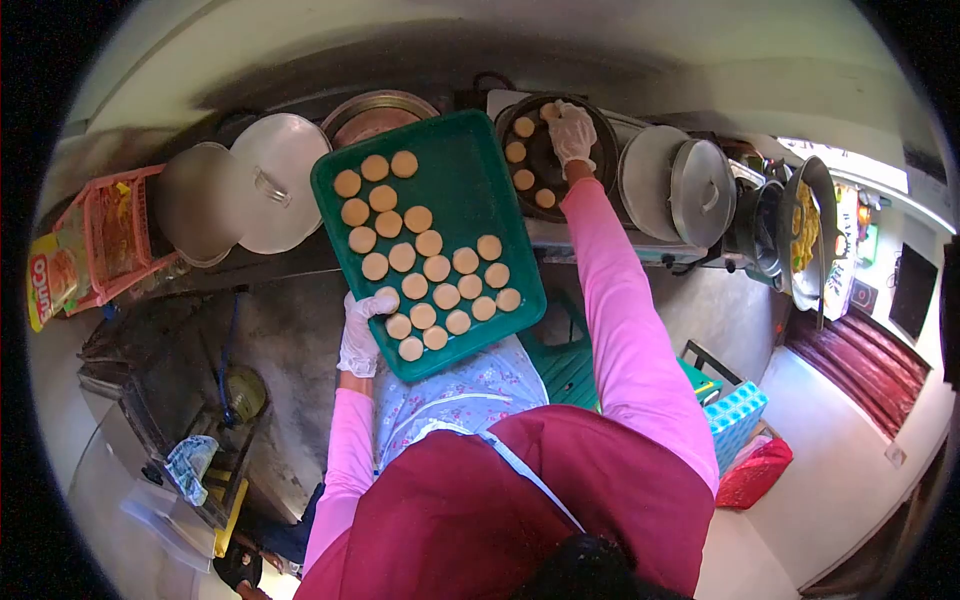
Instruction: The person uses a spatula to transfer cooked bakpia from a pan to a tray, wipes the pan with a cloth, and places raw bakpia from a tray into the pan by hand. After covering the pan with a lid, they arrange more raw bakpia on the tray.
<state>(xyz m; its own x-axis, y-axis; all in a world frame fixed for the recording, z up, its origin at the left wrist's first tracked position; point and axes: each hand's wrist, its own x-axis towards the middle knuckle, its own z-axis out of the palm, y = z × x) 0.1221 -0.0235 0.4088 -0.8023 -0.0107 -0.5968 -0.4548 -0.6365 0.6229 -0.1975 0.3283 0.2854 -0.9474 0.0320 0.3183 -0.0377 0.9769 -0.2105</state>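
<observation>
My left hand point(361, 332), in a clear plastic glove, grips the near left edge of a green tray point(470, 190). Several round, pale dough discs point(436, 268) lie on that tray, mostly over its left and near parts. My right hand point(572, 135), also gloved, is over a dark round pan point(545, 165) on the stove, with its fingers closed on a dough disc point(549, 112) near the pan's far rim. Several other discs point(523, 179) sit along the left side of the pan.
Large metal lids point(280, 185) and a round metal pan point(380, 118) stand left of the pan. To its right are another lidded pot point(702, 192) and a wok point(806, 230) with yellow food. A pink basket point(115, 235) is at the far left.
</observation>
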